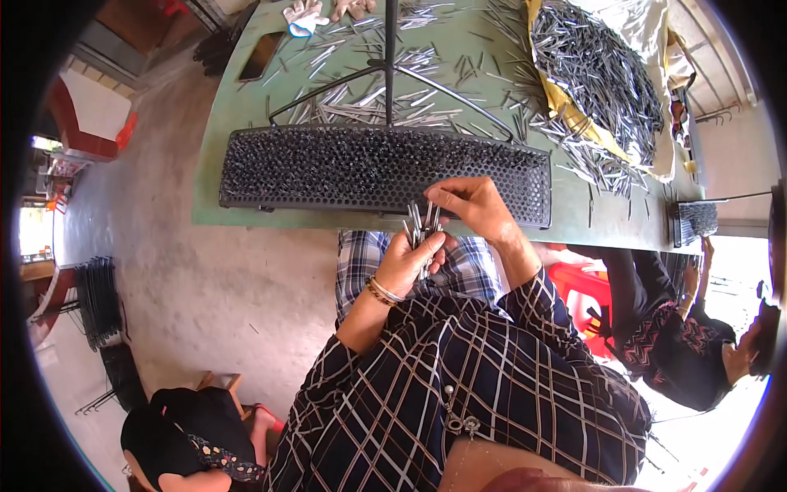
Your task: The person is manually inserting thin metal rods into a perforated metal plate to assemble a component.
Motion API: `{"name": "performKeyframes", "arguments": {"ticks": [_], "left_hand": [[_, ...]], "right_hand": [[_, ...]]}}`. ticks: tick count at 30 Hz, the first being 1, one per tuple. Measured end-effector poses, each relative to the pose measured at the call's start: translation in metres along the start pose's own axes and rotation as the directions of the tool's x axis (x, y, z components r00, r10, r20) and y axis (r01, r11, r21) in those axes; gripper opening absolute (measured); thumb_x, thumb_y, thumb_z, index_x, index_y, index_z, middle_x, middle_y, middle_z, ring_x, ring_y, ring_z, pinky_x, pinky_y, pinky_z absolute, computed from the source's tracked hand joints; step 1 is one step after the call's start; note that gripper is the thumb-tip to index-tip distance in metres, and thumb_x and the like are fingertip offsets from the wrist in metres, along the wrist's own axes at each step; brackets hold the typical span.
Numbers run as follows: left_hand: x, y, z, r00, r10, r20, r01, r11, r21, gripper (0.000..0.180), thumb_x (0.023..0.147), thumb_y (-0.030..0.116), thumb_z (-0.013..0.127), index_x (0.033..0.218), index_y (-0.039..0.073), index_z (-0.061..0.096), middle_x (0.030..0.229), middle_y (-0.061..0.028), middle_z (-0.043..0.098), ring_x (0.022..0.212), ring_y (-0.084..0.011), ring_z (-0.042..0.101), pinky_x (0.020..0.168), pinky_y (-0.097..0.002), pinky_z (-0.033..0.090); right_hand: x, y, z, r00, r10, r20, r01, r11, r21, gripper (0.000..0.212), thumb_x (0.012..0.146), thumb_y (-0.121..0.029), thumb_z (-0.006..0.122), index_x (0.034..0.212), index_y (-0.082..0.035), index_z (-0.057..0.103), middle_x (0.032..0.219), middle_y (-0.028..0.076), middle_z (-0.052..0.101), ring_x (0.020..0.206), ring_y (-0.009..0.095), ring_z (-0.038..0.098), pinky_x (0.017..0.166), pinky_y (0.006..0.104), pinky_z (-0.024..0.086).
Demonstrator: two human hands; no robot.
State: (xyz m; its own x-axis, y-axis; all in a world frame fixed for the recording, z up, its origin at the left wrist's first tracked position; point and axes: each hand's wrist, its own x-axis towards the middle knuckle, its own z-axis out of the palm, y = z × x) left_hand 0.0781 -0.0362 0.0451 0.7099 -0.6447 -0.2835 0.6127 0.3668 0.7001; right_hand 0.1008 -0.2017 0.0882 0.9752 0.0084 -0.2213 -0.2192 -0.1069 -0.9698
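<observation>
My left hand (414,260) is closed around a bundle of thin silvery metal rods (422,220), their ends fanning upward. Just above the bundle, my right hand (484,209) pinches what looks like one slim rod between thumb and fingertips. Both hands are at the near edge of a long black perforated rack (385,164). Dark, shiny pieces crowd its left and far holes, while many holes at the near right show bare. The rack carries a black frame with an upright rod (390,61). My right fingertips overlap the rack's near edge in this view.
Loose rods (361,107) lie scattered over the green table (215,184). A yellow-edged sack (602,82) heaped with rods stands at the far right. A dark phone-like slab (262,56) and gloves (305,15) are at the far left. People sit at right and lower left, near a red chair (580,287).
</observation>
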Motion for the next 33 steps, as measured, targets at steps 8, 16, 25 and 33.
{"name": "performKeyframes", "arguments": {"ticks": [8,16,25,33], "left_hand": [[-0.002,-0.012,-0.02,0.996,-0.036,-0.079,0.029,0.996,-0.087,0.027,0.091,0.014,0.055,0.115,0.001,0.052,0.088,-0.0115,0.062,0.059,-0.0101,0.051,0.05,-0.0221,0.041],[-0.004,-0.01,-0.02,0.995,-0.036,-0.088,0.026,0.994,-0.102,0.028,0.091,0.011,0.054,0.117,0.0,0.052,0.086,-0.0108,0.062,0.058,-0.0101,0.05,0.05,-0.0224,0.04],[-0.004,-0.011,-0.021,0.997,-0.047,-0.063,0.04,0.993,-0.116,0.027,0.091,0.013,0.055,0.116,0.003,0.052,0.084,-0.0082,0.063,0.062,-0.0068,0.053,0.05,-0.0204,0.043],[-0.004,-0.011,-0.021,0.997,-0.046,-0.064,0.038,0.992,-0.123,0.026,0.091,0.012,0.054,0.115,0.003,0.052,0.084,-0.0082,0.063,0.062,-0.0071,0.053,0.05,-0.0204,0.042]], "right_hand": [[0.027,-0.004,0.021,0.942,-0.24,-0.235,0.226,0.971,-0.082,0.023,0.086,-0.014,0.064,0.1,0.004,0.065,0.081,0.008,0.068,0.073,0.008,0.061,0.066,0.0225,0.049],[0.037,-0.001,0.036,0.883,-0.395,-0.255,0.276,0.874,-0.399,0.019,0.082,-0.011,0.067,0.099,-0.001,0.068,0.086,0.01,0.07,0.072,0.011,0.064,0.065,0.0245,0.05],[0.039,-0.002,0.042,0.662,-0.749,0.022,0.499,0.418,-0.759,0.015,0.076,-0.011,0.067,0.091,-0.007,0.068,0.084,0.007,0.063,0.074,0.026,0.056,0.071,0.0368,0.043],[0.036,0.01,0.039,0.694,-0.72,0.014,0.514,0.481,-0.71,0.015,0.077,-0.011,0.066,0.091,-0.005,0.067,0.086,0.008,0.062,0.075,0.025,0.057,0.072,0.0359,0.044]]}}
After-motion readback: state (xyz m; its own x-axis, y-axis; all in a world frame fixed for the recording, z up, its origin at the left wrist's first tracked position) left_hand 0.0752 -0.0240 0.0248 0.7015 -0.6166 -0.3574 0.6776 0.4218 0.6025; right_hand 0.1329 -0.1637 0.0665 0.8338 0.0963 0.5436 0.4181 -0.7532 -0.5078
